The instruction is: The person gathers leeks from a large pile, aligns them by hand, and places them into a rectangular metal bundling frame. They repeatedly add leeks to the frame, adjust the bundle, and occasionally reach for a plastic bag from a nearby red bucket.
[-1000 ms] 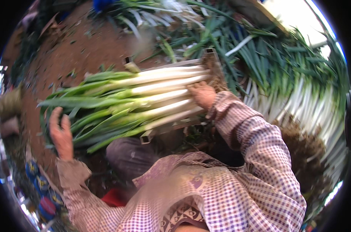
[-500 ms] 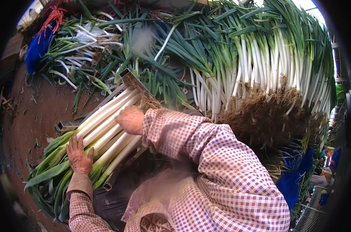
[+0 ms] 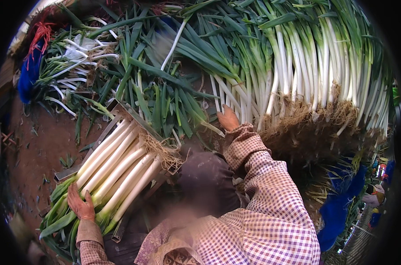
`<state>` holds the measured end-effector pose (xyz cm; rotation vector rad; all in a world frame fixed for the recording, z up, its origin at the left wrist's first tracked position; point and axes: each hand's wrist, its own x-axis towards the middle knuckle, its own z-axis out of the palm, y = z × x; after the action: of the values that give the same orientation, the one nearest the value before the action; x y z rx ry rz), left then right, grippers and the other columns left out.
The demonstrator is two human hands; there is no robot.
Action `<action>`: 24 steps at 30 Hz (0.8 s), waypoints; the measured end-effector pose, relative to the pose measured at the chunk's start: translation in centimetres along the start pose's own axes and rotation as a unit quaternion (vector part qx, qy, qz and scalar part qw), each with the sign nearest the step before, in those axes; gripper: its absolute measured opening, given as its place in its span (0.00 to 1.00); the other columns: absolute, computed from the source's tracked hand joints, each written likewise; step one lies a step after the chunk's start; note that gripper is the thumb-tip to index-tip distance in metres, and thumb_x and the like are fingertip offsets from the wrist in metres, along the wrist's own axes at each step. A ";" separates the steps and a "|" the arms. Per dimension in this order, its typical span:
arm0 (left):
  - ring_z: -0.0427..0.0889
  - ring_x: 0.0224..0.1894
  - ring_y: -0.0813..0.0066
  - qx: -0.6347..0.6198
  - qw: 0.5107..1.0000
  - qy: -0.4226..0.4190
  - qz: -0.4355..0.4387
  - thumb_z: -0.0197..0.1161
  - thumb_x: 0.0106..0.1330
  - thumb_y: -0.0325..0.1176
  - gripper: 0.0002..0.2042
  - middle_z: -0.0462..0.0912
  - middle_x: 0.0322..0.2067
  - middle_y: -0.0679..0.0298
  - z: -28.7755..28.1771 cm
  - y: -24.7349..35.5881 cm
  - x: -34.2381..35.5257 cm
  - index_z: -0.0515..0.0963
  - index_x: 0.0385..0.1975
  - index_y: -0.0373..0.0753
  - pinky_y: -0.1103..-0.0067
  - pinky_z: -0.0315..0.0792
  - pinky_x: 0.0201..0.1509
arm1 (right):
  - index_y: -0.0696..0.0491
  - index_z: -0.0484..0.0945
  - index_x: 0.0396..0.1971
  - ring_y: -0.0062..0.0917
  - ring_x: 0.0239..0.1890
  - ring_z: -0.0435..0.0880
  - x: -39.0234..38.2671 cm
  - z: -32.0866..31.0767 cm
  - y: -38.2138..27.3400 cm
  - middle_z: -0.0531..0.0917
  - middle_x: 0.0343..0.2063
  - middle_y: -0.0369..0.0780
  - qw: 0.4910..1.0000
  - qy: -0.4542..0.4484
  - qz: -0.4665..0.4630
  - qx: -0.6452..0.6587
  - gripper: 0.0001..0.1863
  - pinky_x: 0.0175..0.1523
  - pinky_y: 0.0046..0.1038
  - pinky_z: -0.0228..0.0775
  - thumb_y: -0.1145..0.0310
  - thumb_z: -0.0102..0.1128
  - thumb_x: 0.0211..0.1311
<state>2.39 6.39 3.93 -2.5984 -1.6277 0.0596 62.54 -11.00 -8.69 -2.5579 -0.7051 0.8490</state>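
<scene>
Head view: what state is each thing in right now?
Framed leeks: lying side by side, roots attached.
Metal frame: loaded, partly hidden by leeks.
Piled leeks: stacked, roots attached.
Loose leeks: scattered, overlapping.
Red strings: tangled.
Left hand: open, against the framed leeks.
Right hand: at the piled leeks' white stalks; grip unclear.

No txt, labels, nos. or signs legible anywhere here
</scene>
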 end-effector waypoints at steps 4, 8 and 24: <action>0.60 0.65 0.53 -0.012 1.000 -0.019 -0.006 0.53 0.62 0.41 0.28 0.65 0.61 0.53 -0.6 0.1 -0.3 0.63 0.62 0.38 0.58 0.51 0.68 | 0.59 0.63 0.56 0.51 0.57 0.67 6.2 -0.7 4.8 0.66 0.57 0.54 0.989 0.059 0.022 -0.135 0.26 0.59 0.46 0.64 0.66 0.48 0.57; 0.60 0.65 0.52 0.004 0.999 -0.032 -0.011 0.52 0.63 0.41 0.27 0.65 0.61 0.53 -0.8 -0.1 -0.6 0.63 0.62 0.38 0.58 0.49 0.68 | 0.59 0.59 0.60 0.47 0.64 0.61 11.4 -2.3 6.4 0.62 0.61 0.52 0.979 0.136 -0.014 -0.150 0.28 0.66 0.40 0.57 0.71 0.47 0.57; 0.61 0.64 0.49 -0.014 0.999 -0.040 -0.020 0.52 0.64 0.41 0.26 0.66 0.60 0.50 -1.2 0.2 -0.7 0.66 0.60 0.36 0.56 0.49 0.67 | 0.56 0.44 0.69 0.39 0.55 0.73 17.8 -1.4 6.6 0.68 0.57 0.52 0.868 0.019 -0.082 -0.490 0.41 0.52 0.34 0.75 0.64 0.55 0.60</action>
<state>2.33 5.64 5.14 -2.6162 -1.7175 0.1410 78.11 -6.72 -18.87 -3.2522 -1.6482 0.4055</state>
